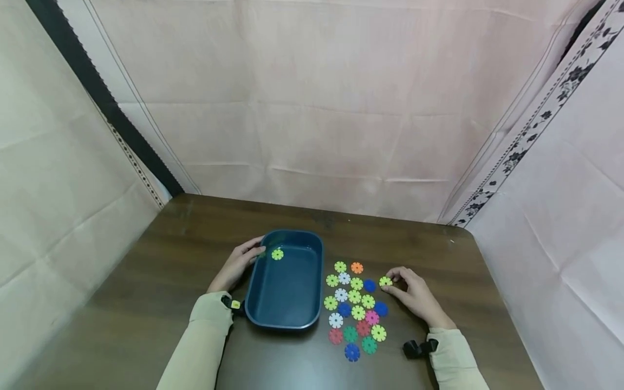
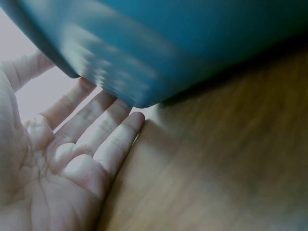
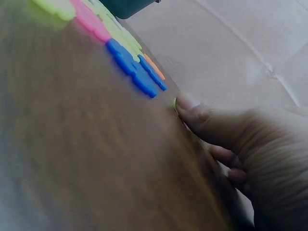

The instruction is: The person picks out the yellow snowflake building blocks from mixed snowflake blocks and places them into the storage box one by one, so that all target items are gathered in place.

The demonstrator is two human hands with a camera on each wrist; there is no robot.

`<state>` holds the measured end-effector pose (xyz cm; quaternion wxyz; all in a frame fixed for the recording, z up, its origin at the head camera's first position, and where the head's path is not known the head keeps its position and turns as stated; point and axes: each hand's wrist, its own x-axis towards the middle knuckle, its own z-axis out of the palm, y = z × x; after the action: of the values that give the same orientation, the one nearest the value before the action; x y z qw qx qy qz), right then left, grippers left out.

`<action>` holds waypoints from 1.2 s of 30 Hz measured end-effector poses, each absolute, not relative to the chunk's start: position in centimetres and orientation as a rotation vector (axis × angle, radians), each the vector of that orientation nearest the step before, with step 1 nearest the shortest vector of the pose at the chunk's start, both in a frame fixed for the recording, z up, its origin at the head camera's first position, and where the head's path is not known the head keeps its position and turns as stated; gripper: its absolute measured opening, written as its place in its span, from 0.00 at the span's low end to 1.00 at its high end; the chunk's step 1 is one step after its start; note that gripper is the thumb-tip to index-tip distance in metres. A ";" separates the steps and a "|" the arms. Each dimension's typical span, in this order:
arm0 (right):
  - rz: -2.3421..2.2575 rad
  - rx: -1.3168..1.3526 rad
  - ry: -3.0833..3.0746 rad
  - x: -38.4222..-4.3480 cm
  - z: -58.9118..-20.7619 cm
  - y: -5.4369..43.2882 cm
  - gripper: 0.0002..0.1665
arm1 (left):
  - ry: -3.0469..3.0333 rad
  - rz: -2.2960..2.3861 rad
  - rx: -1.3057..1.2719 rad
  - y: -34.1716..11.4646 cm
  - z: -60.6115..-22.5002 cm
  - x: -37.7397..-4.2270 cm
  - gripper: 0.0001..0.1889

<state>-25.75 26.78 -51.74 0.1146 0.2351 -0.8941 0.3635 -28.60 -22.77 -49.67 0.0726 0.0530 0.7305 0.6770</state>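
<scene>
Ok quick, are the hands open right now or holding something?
Left hand: holding the blue tray by its edge.
Right hand: pinching a yellow-green flower piece.

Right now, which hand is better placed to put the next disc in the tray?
Right, likely: the right hand pinches a yellow-green disc beside the other discs, while the left hand holds the blue tray on the side away from them.

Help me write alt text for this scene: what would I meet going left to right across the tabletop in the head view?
Left grip → rectangular blue tray → spread of multicoloured notched discs → right grip, pinching a yellow-green notched disc at its fingertips.
</scene>
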 end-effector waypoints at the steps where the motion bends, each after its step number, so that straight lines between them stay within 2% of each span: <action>1: 1.080 0.689 -2.607 -26.0 -51.6 26.7 0.13 | 2.200 2.036 0.172 -22.8 -49.4 -28.8 0.29; 14: 1.274 0.457 -2.496 -26.4 -50.7 26.4 0.07 | 2.182 2.061 0.204 -22.9 -48.8 -29.4 0.30; 23: 1.474 0.179 -2.468 -26.1 -49.6 25.1 0.12 | 2.158 2.045 0.146 -23.1 -49.4 -29.0 0.32; 30: 1.682 0.185 -2.553 -27.4 -47.5 22.3 0.16 | 2.170 2.037 0.139 -22.9 -49.6 -28.5 0.32; 36: 1.833 0.253 -2.477 -29.7 -44.1 18.6 0.16 | 2.163 2.050 0.120 -22.8 -49.9 -28.4 0.31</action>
<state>-29.71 18.64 -44.14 0.0247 0.0819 -0.8008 0.5928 -28.44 -22.84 -49.86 0.0793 0.0400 0.7229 0.6852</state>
